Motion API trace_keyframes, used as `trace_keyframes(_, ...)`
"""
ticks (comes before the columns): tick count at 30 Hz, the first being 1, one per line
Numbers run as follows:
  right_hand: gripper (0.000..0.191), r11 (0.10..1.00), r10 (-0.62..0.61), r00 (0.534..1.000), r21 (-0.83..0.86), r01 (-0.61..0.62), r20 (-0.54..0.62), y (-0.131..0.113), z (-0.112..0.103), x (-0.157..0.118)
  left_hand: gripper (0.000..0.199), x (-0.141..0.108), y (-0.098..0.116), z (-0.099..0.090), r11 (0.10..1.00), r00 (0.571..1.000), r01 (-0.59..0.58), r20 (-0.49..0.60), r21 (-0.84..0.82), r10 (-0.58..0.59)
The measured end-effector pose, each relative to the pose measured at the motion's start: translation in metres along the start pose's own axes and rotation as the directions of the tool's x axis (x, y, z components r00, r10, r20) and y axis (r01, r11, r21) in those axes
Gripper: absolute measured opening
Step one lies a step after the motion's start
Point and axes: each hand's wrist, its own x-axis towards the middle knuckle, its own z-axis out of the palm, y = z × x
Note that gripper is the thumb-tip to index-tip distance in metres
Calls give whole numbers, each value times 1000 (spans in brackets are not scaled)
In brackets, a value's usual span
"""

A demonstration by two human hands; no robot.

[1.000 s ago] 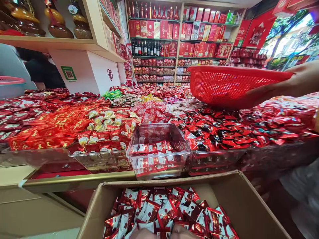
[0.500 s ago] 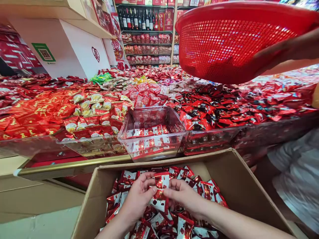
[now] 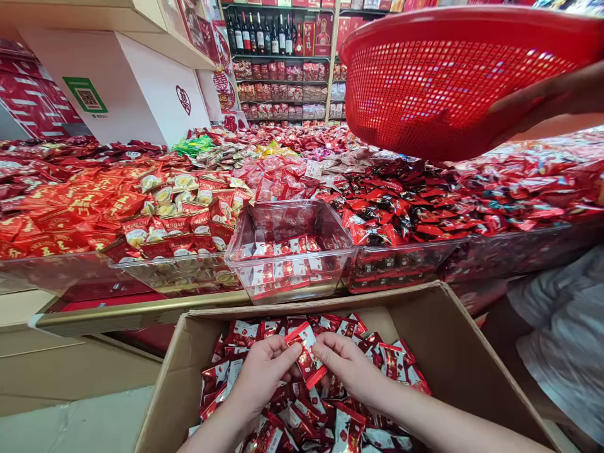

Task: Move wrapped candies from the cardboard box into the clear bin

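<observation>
Both hands are over an open cardboard box heaped with small red-and-white wrapped candies. Between them is one red-and-white candy packet, tilted, its printed side facing up. My left hand pinches its left edge with thumb and fingers. From the right, my right hand grips the opposite edge. Just beyond the box stands a clear plastic bin, with matching packets lined up in rows in its lower part.
Bins of red durian packets and dark red packets flank the clear bin. At upper right another person's hand holds a red mesh basket above the display. Shelves with wine bottles stand behind.
The packet between my hands has turned from upright to slanted. A second packet seen below it is no longer distinct. The view has shifted slightly; the basket stays held up.
</observation>
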Motion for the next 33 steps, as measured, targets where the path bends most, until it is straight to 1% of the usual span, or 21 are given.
trace_keyframes(4,31,994,-46,997,-94,51,59,-2,-2,-1,37,-2,-1,2,999,1000,-3,16,44,2)
trace_keyframes(6,30,998,-43,996,-43,46,79,-2,-2,-2,36,-2,-5,4,999,1000,7,23,40,-8)
trace_keyframes(8,34,998,9,995,60,-15,95,-3,-2,-2,34,1,-8,4,1000,1000,28,8,-5,-28)
trace_keyframes(9,35,996,23,995,80,-30,95,-2,-4,-2,32,2,-8,2,999,999,37,8,8,-37)
trace_keyframes(10,34,998,13,996,59,-19,89,-2,-6,-1,29,4,-8,1,995,999,26,18,93,-28)
trace_keyframes(11,30,1000,-16,997,-7,16,77,-1,-9,1,25,6,-7,-2,972,1000,-4,31,236,-4)
trace_keyframes(12,25,993,-54,997,-101,60,58,1,-14,2,22,7,-5,-5,914,999,-45,45,403,29)
trace_keyframes(14,17,935,-111,994,-336,110,16,6,-25,6,20,9,-4,-14,731,992,-122,71,672,100)
trace_keyframes(15,16,881,-109,994,-464,93,-8,9,-32,8,19,9,-5,-18,654,990,-138,79,744,119)
trace_keyframes(16,16,812,-92,995,-581,56,-33,12,-38,10,17,8,-7,-21,610,990,-138,85,781,116)
trace_keyframes(18,18,677,-47,996,-736,-20,-70,17,-47,11,12,5,-14,-25,566,990,-139,132,813,54)
trace_keyframes(19,18,628,-27,997,-777,-42,-76,19,-51,11,13,3,-18,-25,548,984,-156,176,822,16)
trace_keyframes(20,18,597,-20,997,-800,-53,-81,19,-52,11,19,1,-23,-24,547,973,-183,230,817,-17)
trace_keyframes(22,17,569,-43,995,-821,-54,-95,19,-53,9,28,-2,-32,-19,580,947,-233,318,781,-48)
trace_keyframes(23,18,547,-73,992,-836,-47,-104,17,-52,8,26,-2,-35,-16,604,940,-243,338,759,-47)
trace_keyframes(25,17,515,-143,986,-857,3,-83,13,-47,4,12,1,-38,-11,651,945,-227,325,724,-31)
trace_keyframes(26,17,523,-158,986,-852,39,-52,10,-43,3,4,4,-38,-10,674,954,-209,301,708,-20)
trace_keyframes(27,19,559,-146,989,-826,72,-12,8,-40,1,2,6,-37,-9,697,962,-191,274,692,-7)
trace_keyframes(29,26,699,-60,995,-709,95,74,3,-32,-3,11,10,-33,-9,759,970,-165,241,629,11)
trace_keyframes(31,32,835,13,993,-547,55,119,1,-25,-6,17,12,-27,-10,829,970,-145,244,540,11)
trace_keyframes(33,35,920,37,994,-392,6,104,0,-21,-7,22,11,-23,-8,879,965,-125,264,459,0)
